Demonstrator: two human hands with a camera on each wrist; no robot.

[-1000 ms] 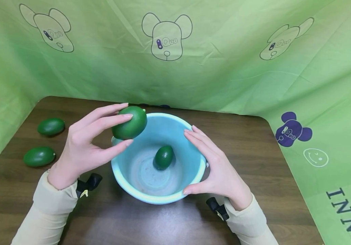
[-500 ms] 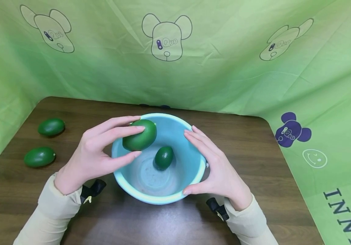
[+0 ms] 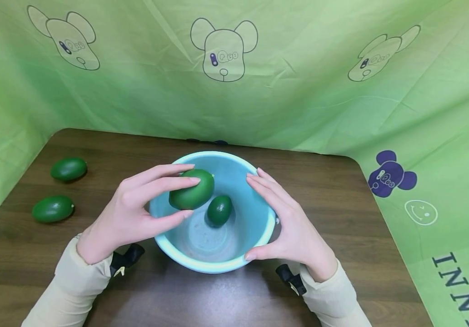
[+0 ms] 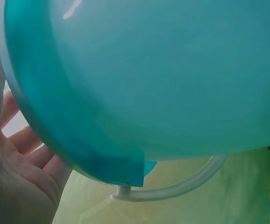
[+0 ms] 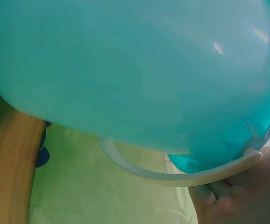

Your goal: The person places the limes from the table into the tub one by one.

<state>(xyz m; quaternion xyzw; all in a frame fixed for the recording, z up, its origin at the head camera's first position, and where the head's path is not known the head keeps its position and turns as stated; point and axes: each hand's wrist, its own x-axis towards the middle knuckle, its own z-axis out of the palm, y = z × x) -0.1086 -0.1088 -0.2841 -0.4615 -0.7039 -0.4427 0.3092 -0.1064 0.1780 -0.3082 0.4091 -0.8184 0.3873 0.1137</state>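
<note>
In the head view my left hand (image 3: pixel 136 209) pinches a smooth oval green fruit (image 3: pixel 193 190) between thumb and fingers. The fruit is over the left part of a light blue bucket (image 3: pixel 214 267), within the rim's outline. A second green fruit (image 3: pixel 219 210) lies on the bucket's floor. My right hand (image 3: pixel 289 227) grips the bucket's right rim, with fingertips and thumb on the edge. The left wrist view shows the bucket wall (image 4: pixel 163 84) and part of the left hand (image 4: pixel 25 172). In the right wrist view the right hand (image 5: pixel 242 196) lies by the pale handle (image 5: pixel 186 178).
Two more green fruits, one farther back (image 3: pixel 68 169) and one nearer (image 3: pixel 52 209), lie at the left of the dark wooden table (image 3: pixel 320 181). A green printed cloth (image 3: pixel 283 91) hangs behind and beside the table.
My left hand has carried the fruit rightward and toward me, from the bucket's left rim to over its inside. My right hand and the bucket have stayed put.
</note>
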